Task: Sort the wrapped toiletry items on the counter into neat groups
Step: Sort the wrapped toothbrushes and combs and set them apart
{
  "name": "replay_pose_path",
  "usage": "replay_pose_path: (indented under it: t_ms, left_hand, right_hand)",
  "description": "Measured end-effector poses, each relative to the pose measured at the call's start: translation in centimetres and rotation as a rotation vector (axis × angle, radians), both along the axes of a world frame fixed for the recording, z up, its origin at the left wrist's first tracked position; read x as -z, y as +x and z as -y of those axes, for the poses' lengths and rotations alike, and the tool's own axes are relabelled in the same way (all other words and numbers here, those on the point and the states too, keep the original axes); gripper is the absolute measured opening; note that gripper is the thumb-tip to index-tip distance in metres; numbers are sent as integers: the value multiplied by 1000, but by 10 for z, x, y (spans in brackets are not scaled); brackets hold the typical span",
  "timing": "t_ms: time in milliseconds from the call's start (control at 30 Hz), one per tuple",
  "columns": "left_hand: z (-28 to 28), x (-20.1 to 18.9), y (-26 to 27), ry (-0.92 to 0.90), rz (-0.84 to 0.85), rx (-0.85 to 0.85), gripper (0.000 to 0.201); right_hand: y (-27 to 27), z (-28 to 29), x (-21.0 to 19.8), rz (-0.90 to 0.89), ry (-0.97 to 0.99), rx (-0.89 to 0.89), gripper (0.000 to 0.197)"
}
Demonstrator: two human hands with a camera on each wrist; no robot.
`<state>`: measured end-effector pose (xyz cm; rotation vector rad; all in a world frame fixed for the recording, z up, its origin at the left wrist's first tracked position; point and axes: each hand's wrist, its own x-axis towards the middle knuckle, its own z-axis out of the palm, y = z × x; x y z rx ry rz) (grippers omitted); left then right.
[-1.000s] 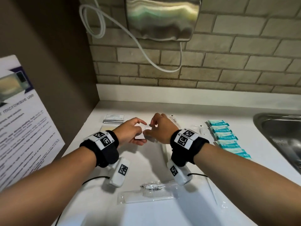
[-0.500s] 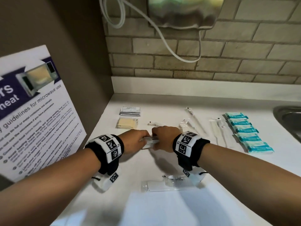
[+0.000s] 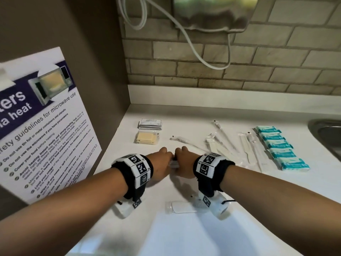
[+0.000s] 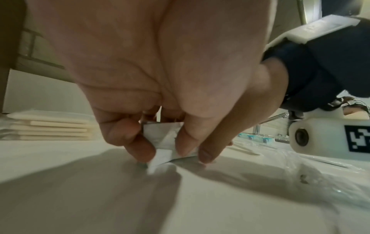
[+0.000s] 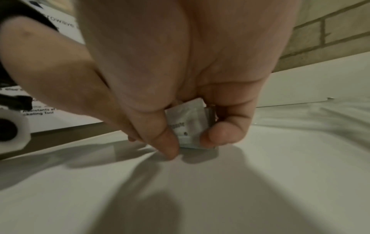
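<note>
Both hands meet at the middle of the white counter (image 3: 184,237), pinching a small stack of white sachets (image 3: 174,164) between them. My left hand (image 3: 162,164) pinches one end of the sachets (image 4: 160,139) with thumb and fingertips, their lower edge on the counter. My right hand (image 3: 184,163) pinches the other end of the sachets (image 5: 190,125) between thumb and forefinger. Behind the hands lie a pile of printed sachets (image 3: 150,124), a pile of cream sachets (image 3: 146,138), several wrapped slender items (image 3: 221,139) and a row of teal packets (image 3: 280,147).
A clear-wrapped white item (image 3: 181,209) lies near me, under my right wrist. A steel sink (image 3: 326,133) sits at the right. A microwave guideline poster (image 3: 36,126) leans on the left wall. A steel dispenser (image 3: 212,12) with a white cable hangs on the brick wall.
Both hands have come down from above the counter and toward me, so the sachets now stand on the surface. My head has turned left, bringing the poster further into view.
</note>
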<state>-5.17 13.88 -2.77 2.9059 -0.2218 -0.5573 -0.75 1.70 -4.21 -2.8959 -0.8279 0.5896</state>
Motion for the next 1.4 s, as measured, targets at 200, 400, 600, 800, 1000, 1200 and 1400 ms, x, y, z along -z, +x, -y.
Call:
replay_pose_path:
  t_ms: [200,400,600,800,1000,1200,1400]
  left_hand:
    - [-14,10,3,-96,-29,-89,31]
    - [-12,14,4,-102,-2,-75,33]
    - [-25,12,4,-131,-25,-90,24]
    - [-67,2,-1,-256,23,-334,36]
    - [-93,-1,-1,-254,94,-483,34]
    - [-102,7,8,-324,91,-556,37]
    - [-107,15,17,-331,100,-599,38]
  right_hand:
    - [7,15,-15,13,60,-72,27]
    - [6,16,-15,20,110,-60,22]
    - [11,14,-19,-134,155,60,28]
    - [18,-19,-26,-187,215,19,29]
    - [24,-55,-22,-460,387,144,17]
    - [35,-65,-13,-441,405,183,27]
    - [44,-72,-15,-301,282,128,13]
